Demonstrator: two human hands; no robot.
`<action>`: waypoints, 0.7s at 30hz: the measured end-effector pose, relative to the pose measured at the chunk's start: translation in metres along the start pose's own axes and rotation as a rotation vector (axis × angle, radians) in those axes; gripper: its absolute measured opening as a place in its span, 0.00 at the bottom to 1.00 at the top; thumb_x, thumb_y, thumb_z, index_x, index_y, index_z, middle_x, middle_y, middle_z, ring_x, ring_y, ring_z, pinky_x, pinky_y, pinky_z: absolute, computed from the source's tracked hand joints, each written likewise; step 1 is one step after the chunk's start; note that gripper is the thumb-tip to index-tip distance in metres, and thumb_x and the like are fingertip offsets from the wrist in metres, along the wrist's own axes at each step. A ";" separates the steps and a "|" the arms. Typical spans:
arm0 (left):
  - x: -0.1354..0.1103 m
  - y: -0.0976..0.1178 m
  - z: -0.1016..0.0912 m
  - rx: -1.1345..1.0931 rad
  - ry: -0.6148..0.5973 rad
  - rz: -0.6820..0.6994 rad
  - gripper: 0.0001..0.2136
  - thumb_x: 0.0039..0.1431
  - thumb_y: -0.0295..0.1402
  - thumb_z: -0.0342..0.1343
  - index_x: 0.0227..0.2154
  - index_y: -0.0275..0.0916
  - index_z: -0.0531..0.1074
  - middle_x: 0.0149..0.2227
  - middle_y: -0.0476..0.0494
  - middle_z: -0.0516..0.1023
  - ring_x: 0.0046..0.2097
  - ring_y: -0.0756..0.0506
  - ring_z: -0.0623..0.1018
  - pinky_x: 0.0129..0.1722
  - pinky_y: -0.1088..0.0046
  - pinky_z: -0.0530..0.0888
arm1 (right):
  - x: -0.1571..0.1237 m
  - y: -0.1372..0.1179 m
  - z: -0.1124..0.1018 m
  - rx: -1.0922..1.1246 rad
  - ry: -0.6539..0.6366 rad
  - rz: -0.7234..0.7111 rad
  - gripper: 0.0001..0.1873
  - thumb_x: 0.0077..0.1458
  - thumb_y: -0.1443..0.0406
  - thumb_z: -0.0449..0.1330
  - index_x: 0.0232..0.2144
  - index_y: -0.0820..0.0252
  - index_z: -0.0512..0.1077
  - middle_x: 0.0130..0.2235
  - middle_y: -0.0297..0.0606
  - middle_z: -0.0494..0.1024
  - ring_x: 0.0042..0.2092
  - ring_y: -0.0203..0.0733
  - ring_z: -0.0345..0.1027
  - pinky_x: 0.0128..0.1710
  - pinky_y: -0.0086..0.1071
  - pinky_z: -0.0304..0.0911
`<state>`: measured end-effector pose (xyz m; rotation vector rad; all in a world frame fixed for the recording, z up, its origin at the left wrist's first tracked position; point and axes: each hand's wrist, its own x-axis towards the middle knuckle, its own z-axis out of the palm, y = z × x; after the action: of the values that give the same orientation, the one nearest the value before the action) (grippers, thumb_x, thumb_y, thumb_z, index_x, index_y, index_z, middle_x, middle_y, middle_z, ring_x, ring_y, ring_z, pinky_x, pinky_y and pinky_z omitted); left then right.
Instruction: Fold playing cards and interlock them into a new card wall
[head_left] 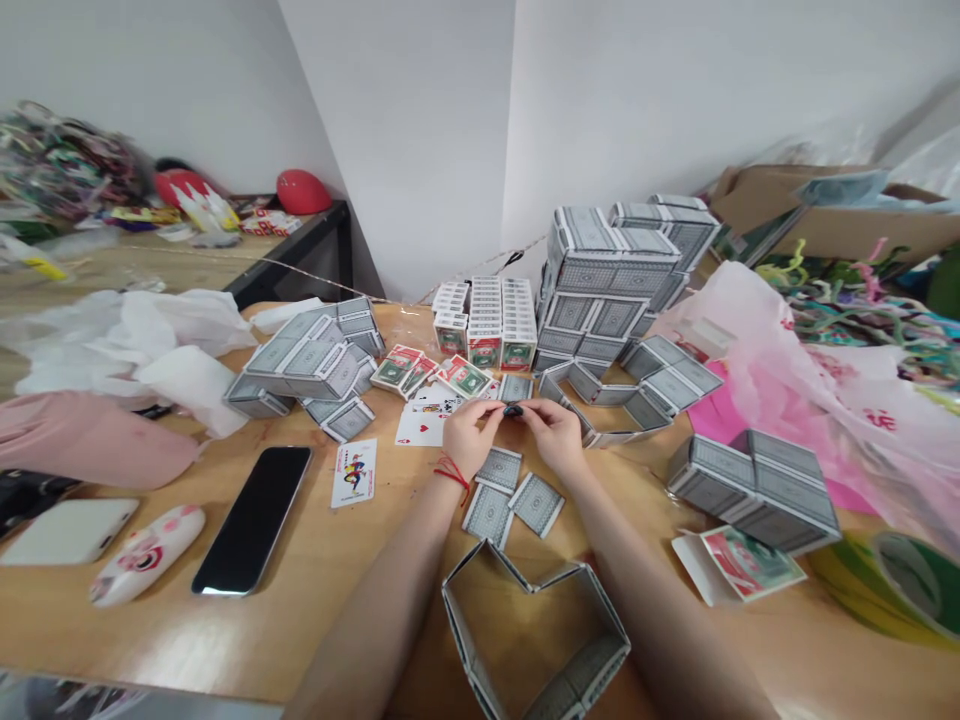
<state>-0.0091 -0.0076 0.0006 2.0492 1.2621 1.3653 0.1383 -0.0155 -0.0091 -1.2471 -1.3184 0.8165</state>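
Observation:
My left hand (471, 436), with a red string at the wrist, and my right hand (553, 436) meet fingertip to fingertip. Both are closed in a pinch on a small dark piece (513, 410), too small to name. Just below them lie several folded playing-card squares (493, 512) with grey patterned backs. Nearer to me, between my forearms, stands a heart-shaped ring of folded cards (466, 640). Face-up playing cards (421, 428) are spread beside my left hand. Another joined card frame (592, 438) is just past my right hand.
Stacked card blocks (596, 275) rise at the back right, with boxed card decks (485, 320) beside them. More card blocks (300, 355) stand at left, near a phone (253, 520) and a joker card (354, 473). At right are an open card box (739, 565) and tape (862, 585).

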 end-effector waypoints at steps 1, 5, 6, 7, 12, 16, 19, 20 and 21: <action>0.001 0.000 0.000 -0.001 -0.005 0.006 0.06 0.54 0.32 0.51 0.31 0.40 0.73 0.31 0.46 0.76 0.35 0.50 0.75 0.36 0.73 0.72 | 0.000 -0.001 0.000 -0.007 -0.007 -0.006 0.11 0.48 0.60 0.57 0.29 0.61 0.74 0.31 0.40 0.78 0.33 0.40 0.71 0.35 0.34 0.67; 0.003 0.000 0.000 -0.013 -0.013 0.015 0.07 0.55 0.32 0.51 0.32 0.40 0.74 0.31 0.45 0.76 0.35 0.50 0.75 0.36 0.72 0.72 | -0.003 -0.008 0.000 -0.080 0.003 -0.048 0.12 0.49 0.60 0.55 0.30 0.61 0.74 0.33 0.40 0.78 0.34 0.41 0.71 0.36 0.33 0.67; 0.003 0.000 0.000 -0.012 -0.013 0.017 0.07 0.55 0.32 0.51 0.32 0.40 0.74 0.31 0.45 0.76 0.35 0.50 0.75 0.36 0.72 0.72 | -0.004 -0.009 0.001 -0.102 0.006 -0.058 0.12 0.49 0.61 0.55 0.31 0.61 0.74 0.33 0.40 0.78 0.34 0.41 0.72 0.36 0.33 0.67; 0.003 0.001 0.000 -0.006 -0.012 0.020 0.07 0.55 0.33 0.51 0.32 0.40 0.74 0.31 0.45 0.76 0.35 0.49 0.75 0.36 0.72 0.72 | -0.005 -0.010 0.001 -0.125 0.008 -0.069 0.12 0.49 0.61 0.55 0.31 0.61 0.74 0.33 0.39 0.78 0.34 0.41 0.72 0.36 0.33 0.67; 0.004 0.002 0.001 0.067 0.002 0.033 0.08 0.55 0.33 0.50 0.30 0.39 0.74 0.29 0.45 0.76 0.33 0.49 0.74 0.35 0.71 0.72 | -0.011 -0.014 0.008 -0.289 0.066 -0.119 0.12 0.51 0.61 0.52 0.32 0.58 0.74 0.32 0.37 0.79 0.32 0.40 0.72 0.34 0.32 0.67; 0.004 0.003 0.003 0.114 0.014 0.040 0.08 0.55 0.33 0.50 0.30 0.39 0.74 0.29 0.45 0.75 0.33 0.49 0.74 0.35 0.72 0.71 | -0.015 -0.014 0.012 -0.444 0.091 -0.148 0.13 0.53 0.62 0.50 0.35 0.57 0.72 0.32 0.37 0.78 0.32 0.41 0.72 0.33 0.32 0.67; 0.003 0.003 0.003 0.126 0.022 0.044 0.08 0.55 0.33 0.49 0.30 0.39 0.74 0.29 0.45 0.75 0.33 0.49 0.74 0.35 0.72 0.71 | -0.016 -0.013 0.011 -0.491 0.075 -0.176 0.13 0.54 0.63 0.49 0.37 0.57 0.71 0.34 0.38 0.78 0.33 0.41 0.73 0.34 0.32 0.67; 0.003 0.003 0.003 0.128 0.022 0.046 0.08 0.56 0.33 0.49 0.30 0.39 0.74 0.29 0.45 0.75 0.33 0.49 0.74 0.35 0.72 0.71 | -0.016 -0.013 0.011 -0.498 0.067 -0.184 0.13 0.54 0.63 0.49 0.38 0.57 0.71 0.34 0.39 0.78 0.33 0.41 0.73 0.34 0.32 0.67; 0.003 0.003 0.003 0.130 0.021 0.047 0.08 0.56 0.33 0.49 0.31 0.39 0.74 0.29 0.45 0.75 0.33 0.49 0.74 0.34 0.72 0.71 | -0.016 -0.012 0.010 -0.500 0.058 -0.191 0.14 0.54 0.64 0.48 0.38 0.57 0.71 0.35 0.39 0.78 0.34 0.41 0.73 0.34 0.32 0.67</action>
<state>-0.0046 -0.0063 0.0022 2.1695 1.3523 1.3606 0.1238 -0.0311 -0.0028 -1.4841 -1.6237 0.3176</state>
